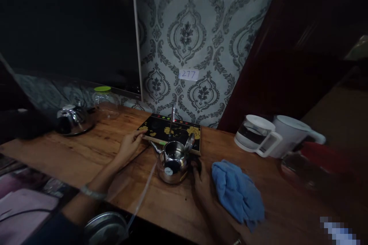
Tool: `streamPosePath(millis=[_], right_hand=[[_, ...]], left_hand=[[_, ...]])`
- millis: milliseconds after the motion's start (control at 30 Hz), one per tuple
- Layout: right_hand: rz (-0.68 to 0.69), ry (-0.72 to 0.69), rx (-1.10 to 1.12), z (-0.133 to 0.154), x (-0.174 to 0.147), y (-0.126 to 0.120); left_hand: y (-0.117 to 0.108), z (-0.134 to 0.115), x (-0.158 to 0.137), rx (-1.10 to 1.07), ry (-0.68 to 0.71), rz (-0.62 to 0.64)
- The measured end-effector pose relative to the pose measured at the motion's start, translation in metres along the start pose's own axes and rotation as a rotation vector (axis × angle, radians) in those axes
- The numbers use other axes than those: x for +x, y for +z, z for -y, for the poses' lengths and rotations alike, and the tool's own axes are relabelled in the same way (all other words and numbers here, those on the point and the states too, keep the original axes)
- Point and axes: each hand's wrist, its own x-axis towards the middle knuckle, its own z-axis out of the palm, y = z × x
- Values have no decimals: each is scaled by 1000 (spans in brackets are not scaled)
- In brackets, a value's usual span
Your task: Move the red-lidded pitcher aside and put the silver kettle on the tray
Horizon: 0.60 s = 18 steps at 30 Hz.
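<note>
A shiny metal kettle [169,170] stands in front of a black electric tea stove [156,132] with gold flowers, its lid [189,142] tipped up and its spout pointing left. My right hand [202,180] is closed round the kettle's dark handle, partly hidden in shadow. At the stove's left front corner, my left hand [130,145] has its fingers closed on the edge. A slim metal faucet [173,114] rises from the stove behind the kettle. A clear hose [145,189] runs down over the table's front edge, left of the kettle.
A crumpled blue cloth [237,191] lies right of my right hand. Beyond it are a glass jug [253,136], a white pitcher [290,134] and a red-lidded vessel [322,157]. Back left are another metal kettle [73,118] and a green-lidded jar [106,103]. A round lid [106,227] shows below the table edge.
</note>
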Motion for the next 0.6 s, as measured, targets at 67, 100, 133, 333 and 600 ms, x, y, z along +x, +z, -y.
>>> streamPosePath(millis=[67, 100, 133, 333, 600], right_hand=[[4, 16, 1, 2, 1, 0], [5, 32, 2, 2, 1, 0], [6, 49, 0, 1, 1, 0], [63, 77, -40, -5, 0, -6], [87, 94, -83, -9, 2, -12]], left_hand=[[10, 2, 36, 173, 58, 108], [17, 2, 54, 296, 79, 179], [25, 0, 71, 416, 90, 230], [68, 3, 140, 827, 88, 422], [93, 33, 168, 852, 104, 474]])
